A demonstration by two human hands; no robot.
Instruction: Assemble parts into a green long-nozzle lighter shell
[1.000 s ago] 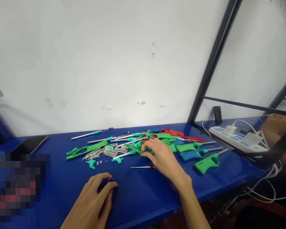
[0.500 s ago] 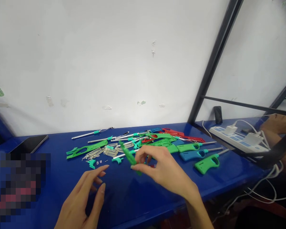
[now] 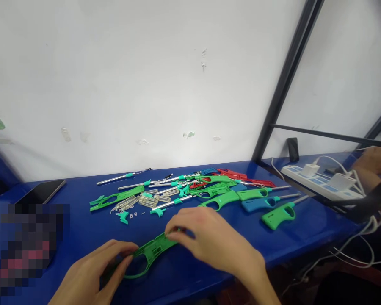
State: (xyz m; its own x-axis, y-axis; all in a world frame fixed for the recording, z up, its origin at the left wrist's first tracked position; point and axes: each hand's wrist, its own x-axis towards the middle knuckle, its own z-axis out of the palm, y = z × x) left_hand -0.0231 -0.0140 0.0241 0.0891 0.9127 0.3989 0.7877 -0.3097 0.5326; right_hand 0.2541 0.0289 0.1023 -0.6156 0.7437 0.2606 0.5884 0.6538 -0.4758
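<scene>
Both hands hold one green shell low over the near part of the blue worktop, its hollow, ribbed inside showing. The left hand has its grip nearly closed, thumb and fingers pinching the shell beside its open loop. The right hand grips the other end, fingertips closed on it, its palm side down. The shell slants up from the left hand to the right; whether it touches the worktop is hard to tell. Behind it lie teal triggers, clear tanks, metal tubes and, at the left of this spread, a forked shell. Red shells lie at the back. To the right are a blue lighter and a green lighter, nozzles pointing right. A phone lies flat at far left; a power strip sits beyond the black frame.
</scene>
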